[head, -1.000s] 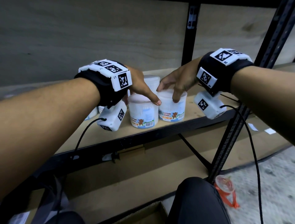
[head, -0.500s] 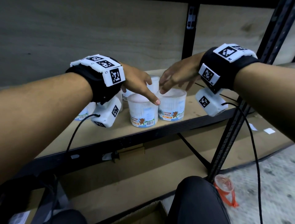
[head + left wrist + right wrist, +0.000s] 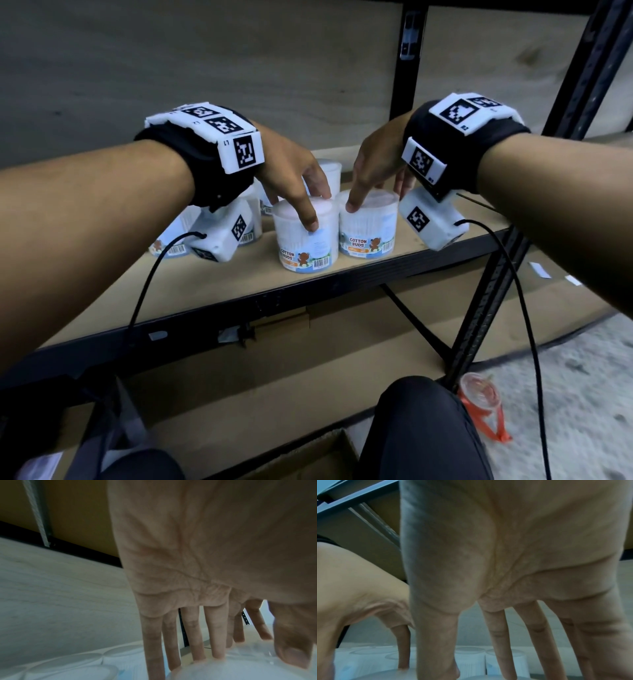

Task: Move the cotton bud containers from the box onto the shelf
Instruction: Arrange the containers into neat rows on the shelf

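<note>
I saw the wooden shelf (image 3: 212, 284) bearing upright cotton bud containers (image 3: 368, 236), two side by side near its front edge.

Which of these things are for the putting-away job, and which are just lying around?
For the job:
- left hand, touching the left front container
- right hand, touching the right front container
- containers behind
- shelf
- cardboard box

Just lying about:
- plastic cup on the floor
- paper scraps
</note>
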`<state>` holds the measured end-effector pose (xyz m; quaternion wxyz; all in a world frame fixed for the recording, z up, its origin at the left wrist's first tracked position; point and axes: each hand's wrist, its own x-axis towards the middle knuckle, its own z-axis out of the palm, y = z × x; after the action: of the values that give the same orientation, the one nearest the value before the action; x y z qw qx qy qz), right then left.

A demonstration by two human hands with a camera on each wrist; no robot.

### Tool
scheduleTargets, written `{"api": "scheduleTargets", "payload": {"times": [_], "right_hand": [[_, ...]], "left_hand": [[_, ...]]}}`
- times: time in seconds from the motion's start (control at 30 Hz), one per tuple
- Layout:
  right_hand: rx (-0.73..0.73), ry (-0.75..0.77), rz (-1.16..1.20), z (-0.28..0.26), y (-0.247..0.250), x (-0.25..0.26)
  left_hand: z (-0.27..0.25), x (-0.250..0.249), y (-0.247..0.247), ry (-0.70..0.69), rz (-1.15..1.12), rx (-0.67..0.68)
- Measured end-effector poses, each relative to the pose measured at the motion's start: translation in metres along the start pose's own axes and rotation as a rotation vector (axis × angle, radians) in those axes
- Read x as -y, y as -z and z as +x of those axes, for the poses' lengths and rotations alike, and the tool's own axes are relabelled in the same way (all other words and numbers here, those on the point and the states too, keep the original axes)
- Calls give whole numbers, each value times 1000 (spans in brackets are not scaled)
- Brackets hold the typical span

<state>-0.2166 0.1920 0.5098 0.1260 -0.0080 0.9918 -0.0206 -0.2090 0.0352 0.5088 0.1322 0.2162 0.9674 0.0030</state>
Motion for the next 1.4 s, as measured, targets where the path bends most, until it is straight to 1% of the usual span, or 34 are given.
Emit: {"api": "scheduleTargets", "payload": {"times": [0.17,0.3,0.37,0.53,0.67,0.8,1.0,1.1,1.23,1.4], "right_hand": [[-20,14,-12,-1,1,1],[17,30,-7,-2,1,1],[36,45,10,-3,1,0],[54,107,49,-4,0,-6],[60,131,60,0,-1,-12],[114,168,141,4,-3,-20],[135,198,185,10,-3,-27],[161,208,196,11,-3,-28],[141,209,203,10,-2,-29],[135,202,193,11,-3,-30]], "left_hand": [[6,0,1,-4,-60,-4],[11,7,-2,-7,-122,24],[12,8,-4,8,-135,14],[17,5,-7,79,-106,-26],[21,1,-7,147,-92,-25],[26,-1,-8,240,-77,-45],[30,-9,-8,303,-60,-85],[30,-11,-9,315,-50,-97],[32,-10,-8,312,-82,-71],[30,-13,-8,315,-53,-80]]}}
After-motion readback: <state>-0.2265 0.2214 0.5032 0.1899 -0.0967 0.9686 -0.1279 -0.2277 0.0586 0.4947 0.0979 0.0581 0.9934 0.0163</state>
